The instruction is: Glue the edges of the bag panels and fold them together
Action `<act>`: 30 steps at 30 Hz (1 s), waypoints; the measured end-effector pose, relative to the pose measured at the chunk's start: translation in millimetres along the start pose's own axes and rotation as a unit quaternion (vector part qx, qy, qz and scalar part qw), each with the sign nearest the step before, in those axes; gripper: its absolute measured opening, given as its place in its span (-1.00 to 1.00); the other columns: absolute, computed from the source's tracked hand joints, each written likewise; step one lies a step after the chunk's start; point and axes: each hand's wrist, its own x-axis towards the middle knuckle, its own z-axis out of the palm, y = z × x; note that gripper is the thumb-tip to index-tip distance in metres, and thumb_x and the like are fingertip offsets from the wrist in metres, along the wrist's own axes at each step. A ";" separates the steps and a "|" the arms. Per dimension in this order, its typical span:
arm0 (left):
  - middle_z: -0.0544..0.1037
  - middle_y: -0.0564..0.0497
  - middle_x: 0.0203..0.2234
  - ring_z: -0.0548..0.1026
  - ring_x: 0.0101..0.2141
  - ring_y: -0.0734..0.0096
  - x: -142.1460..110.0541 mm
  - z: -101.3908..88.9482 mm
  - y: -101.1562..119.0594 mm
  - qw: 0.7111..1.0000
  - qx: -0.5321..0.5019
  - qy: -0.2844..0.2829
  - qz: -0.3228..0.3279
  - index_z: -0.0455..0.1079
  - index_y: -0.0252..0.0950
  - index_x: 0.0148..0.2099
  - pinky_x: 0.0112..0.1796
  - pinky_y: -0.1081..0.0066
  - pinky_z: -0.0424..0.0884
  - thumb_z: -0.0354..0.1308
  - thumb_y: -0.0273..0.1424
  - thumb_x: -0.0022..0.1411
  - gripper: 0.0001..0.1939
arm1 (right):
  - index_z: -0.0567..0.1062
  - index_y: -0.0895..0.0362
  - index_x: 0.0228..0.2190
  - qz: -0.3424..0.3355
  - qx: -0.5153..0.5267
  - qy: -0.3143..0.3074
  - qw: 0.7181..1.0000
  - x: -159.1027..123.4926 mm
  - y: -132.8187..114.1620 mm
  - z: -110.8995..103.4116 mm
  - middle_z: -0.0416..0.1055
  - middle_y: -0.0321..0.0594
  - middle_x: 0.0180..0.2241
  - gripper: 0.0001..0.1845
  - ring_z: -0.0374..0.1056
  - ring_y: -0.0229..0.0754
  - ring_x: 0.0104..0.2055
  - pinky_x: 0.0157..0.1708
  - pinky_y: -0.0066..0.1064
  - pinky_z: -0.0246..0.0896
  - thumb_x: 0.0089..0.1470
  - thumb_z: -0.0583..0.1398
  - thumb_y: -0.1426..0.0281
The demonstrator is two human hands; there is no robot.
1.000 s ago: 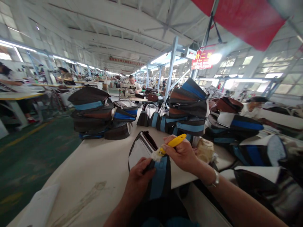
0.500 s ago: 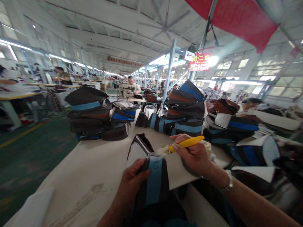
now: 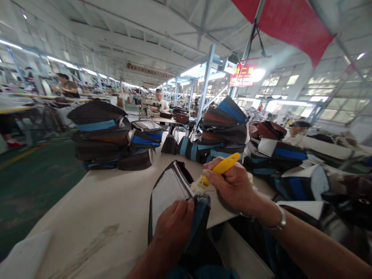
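Note:
My left hand (image 3: 176, 221) is closed on the edge of a dark bag piece (image 3: 167, 186) with a whitish inner face and a blue strip (image 3: 201, 213). The piece stands tilted at the table's near edge. In my right hand (image 3: 232, 186) is a brush with a yellow handle (image 3: 223, 164), gripped between thumb and fingers. Its pale, clumped bristles (image 3: 198, 186) are at the upper edge of the bag piece, close to my left fingertips; whether they touch is hard to tell. A pale container behind my right hand is mostly hidden.
Stacks of similar bag pieces stand on the pale table (image 3: 116, 205) at the left (image 3: 99, 133) and the back right (image 3: 223, 128). More pieces (image 3: 290, 151) crowd the right side. A white sheet (image 3: 24, 254) lies at the near left. A person (image 3: 159, 102) sits at a sewing machine beyond.
The bag piece has turned so more of its whitish face shows. My left hand has shifted over its edge. My right hand has moved slightly left, with the brush handle tilted more steeply.

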 end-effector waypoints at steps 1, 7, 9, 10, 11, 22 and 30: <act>0.46 -0.06 -0.43 0.43 -0.43 0.33 0.8 1.4 2.5 1.000 0.019 0.000 0.015 0.38 -0.44 -0.07 -0.45 0.36 0.40 -0.02 -0.57 0.33 -0.80 | 0.32 0.14 -0.55 -0.012 -0.040 -0.043 0.998 0.7 -0.2 1.6 0.24 -0.34 -0.58 -0.71 0.14 -0.32 -0.55 -0.50 -0.44 0.01 0.20 0.14 0.36; 0.42 -0.03 -0.46 0.41 -0.47 0.33 3.5 3.6 6.4 0.998 0.035 0.001 0.061 0.36 -0.45 -0.12 -0.49 0.35 0.38 -0.02 -0.59 0.31 -0.84 | 0.21 0.13 -0.58 -0.025 -0.166 -0.110 0.980 5.8 1.5 -1.1 0.12 -0.38 -0.60 -0.73 0.00 -0.34 -0.56 -0.49 -0.41 -0.15 0.12 0.13 0.42; 0.42 -0.02 -0.47 0.40 -0.47 0.33 3.9 3.3 7.3 0.997 0.030 -0.007 0.066 0.37 -0.44 -0.15 -0.49 0.34 0.37 -0.02 -0.59 0.31 -0.85 | 0.24 0.14 -0.56 -0.032 -0.148 -0.146 0.978 9.8 -1.7 -3.1 0.15 -0.38 -0.59 -0.73 0.03 -0.34 -0.55 -0.48 -0.43 -0.13 0.16 0.12 0.39; 0.41 -0.02 -0.48 0.39 -0.48 0.33 4.0 3.3 8.0 0.997 0.026 -0.010 0.069 0.37 -0.42 -0.17 -0.51 0.34 0.36 -0.02 -0.59 0.31 -0.85 | 0.25 0.14 -0.55 -0.043 -0.149 -0.185 0.970 11.9 -3.5 -3.4 0.16 -0.38 -0.59 -0.74 0.02 -0.34 -0.55 -0.48 -0.43 -0.13 0.16 0.12 0.38; 0.41 -0.01 -0.49 0.39 -0.49 0.33 4.1 3.6 9.0 0.997 0.018 -0.012 0.071 0.37 -0.41 -0.20 -0.52 0.34 0.35 -0.02 -0.59 0.31 -0.85 | 0.27 0.14 -0.54 -0.054 -0.159 -0.226 0.960 14.0 -5.0 -3.2 0.16 -0.39 -0.59 -0.76 0.00 -0.34 -0.55 -0.49 -0.43 -0.15 0.15 0.13 0.39; 0.48 -0.05 -0.41 0.44 -0.42 0.34 4.8 -6.5 -14.9 0.997 0.000 0.008 0.070 0.38 -0.39 -0.08 -0.39 0.36 0.41 -0.02 -0.59 0.32 -0.80 | 0.33 0.15 -0.57 -0.020 -0.140 -0.144 0.979 23.3 13.5 -4.6 0.18 -0.35 -0.62 -0.76 0.00 -0.32 -0.57 -0.50 -0.42 -0.13 0.09 0.16 0.37; 0.46 0.01 -0.29 0.48 -0.32 0.45 -14.5 -0.4 -70.9 0.972 -0.082 0.075 -0.205 0.38 -0.25 -0.13 -0.29 0.47 0.45 0.16 -0.35 0.31 -0.88 | 0.31 0.15 -0.61 0.369 0.545 0.141 0.740 -20.4 33.9 29.3 0.06 -0.48 -0.76 -0.66 -0.07 -0.41 -0.70 -0.64 -0.55 -0.08 -0.08 0.34 0.27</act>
